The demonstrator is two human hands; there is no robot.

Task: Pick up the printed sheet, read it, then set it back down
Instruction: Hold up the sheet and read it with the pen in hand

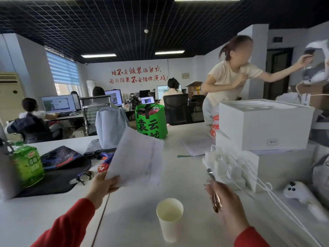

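Note:
The printed sheet (137, 157) is white with faint lines of print and is held up above the white table (124, 220), tilted and blurred. My left hand (102, 186) grips its lower left corner between thumb and fingers. My right hand (224, 198) is lower right of the sheet, closed on a pair of scissors (214, 191) with rose-gold handles, blades pointing up and away. Both sleeves are red.
A white paper cup (169, 218) stands between my arms. Left: a green tea bottle (26, 163) on a black mat (53, 180), keys, a pale bag (110, 127). A green bag (151, 120) behind. Right: stacked white boxes (263, 125), power strip with cables (229, 170), white controller (297, 192). A person leans beyond the boxes.

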